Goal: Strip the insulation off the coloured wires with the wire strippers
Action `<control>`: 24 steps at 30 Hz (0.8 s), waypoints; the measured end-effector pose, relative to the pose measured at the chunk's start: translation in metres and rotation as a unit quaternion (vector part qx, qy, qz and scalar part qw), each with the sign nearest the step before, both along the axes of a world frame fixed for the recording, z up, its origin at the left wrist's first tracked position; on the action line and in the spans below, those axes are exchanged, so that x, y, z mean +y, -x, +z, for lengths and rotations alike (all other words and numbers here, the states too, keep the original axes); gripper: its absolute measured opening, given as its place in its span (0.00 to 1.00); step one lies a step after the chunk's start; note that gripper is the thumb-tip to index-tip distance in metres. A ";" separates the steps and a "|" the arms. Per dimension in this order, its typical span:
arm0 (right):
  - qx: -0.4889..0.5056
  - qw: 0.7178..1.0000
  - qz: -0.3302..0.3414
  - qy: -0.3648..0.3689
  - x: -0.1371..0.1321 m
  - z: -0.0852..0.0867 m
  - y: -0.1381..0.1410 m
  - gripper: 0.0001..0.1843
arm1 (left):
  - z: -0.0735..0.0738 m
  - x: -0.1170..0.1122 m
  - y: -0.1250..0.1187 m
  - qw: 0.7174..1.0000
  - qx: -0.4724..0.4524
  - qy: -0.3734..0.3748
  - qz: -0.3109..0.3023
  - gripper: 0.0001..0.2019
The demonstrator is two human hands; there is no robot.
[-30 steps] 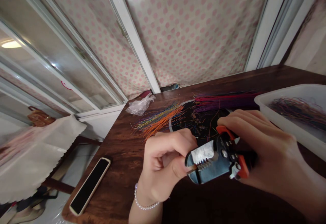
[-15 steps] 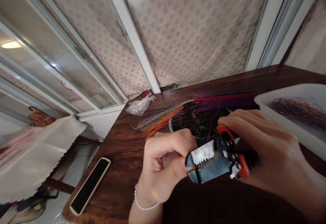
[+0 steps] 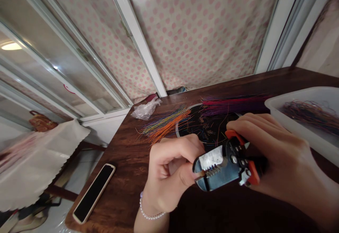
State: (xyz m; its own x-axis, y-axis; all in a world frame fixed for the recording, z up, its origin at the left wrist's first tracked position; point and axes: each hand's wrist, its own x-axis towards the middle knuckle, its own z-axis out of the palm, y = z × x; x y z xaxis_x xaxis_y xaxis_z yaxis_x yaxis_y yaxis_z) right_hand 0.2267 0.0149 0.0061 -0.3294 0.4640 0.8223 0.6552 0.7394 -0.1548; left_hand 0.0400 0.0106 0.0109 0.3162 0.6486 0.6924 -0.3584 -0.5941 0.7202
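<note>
The person's right hand [image 3: 275,151] has a firm, closed grip on the orange handles of a wire stripper [image 3: 225,169], which is held just above the counter [image 3: 127,176]. The stripper's toothed jaws sit almost closed. The left hand [image 3: 169,169], with a pearl bracelet [image 3: 148,213] at its wrist, is curled into a tight pinch right at the tool's nose. A thin wire end may show there, but it is too small to tell what those fingers hold.

Beyond the hands, a white plastic tray [image 3: 291,97] holds a tangled nest of multicoloured wires [image 3: 312,114]. A black round disc [image 3: 193,120] lies on the counter, strewn with wire scraps. Red-purple wires [image 3: 233,106] and orange-and-yellow wires [image 3: 166,125] lie fanned out across its edge — a crumpled plastic bag [image 3: 145,109] and a phone [image 3: 93,193] sit further left.
</note>
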 end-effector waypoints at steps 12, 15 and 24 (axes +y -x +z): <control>0.000 1.000 -0.004 0.005 -0.002 0.001 -0.001 0.13 | -0.001 -0.002 -0.003 1.000 -0.012 0.009 0.002 0.11; -0.002 1.000 -0.007 -0.001 -0.002 0.002 -0.002 0.14 | -0.001 -0.002 -0.003 1.000 -0.016 0.014 -0.007 0.09; 0.001 1.000 -0.014 -0.015 0.001 0.000 -0.001 0.17 | -0.003 -0.003 -0.007 0.999 -0.041 0.026 -0.014 0.09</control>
State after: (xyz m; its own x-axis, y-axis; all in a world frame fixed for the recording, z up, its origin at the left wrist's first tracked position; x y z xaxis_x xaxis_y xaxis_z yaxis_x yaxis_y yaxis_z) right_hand 0.2280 0.0163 0.0063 -0.3157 0.4475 0.8367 0.6751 0.7256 -0.1333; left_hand 0.0467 0.0079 0.0082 0.2795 0.6752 0.6826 -0.4333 -0.5457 0.7173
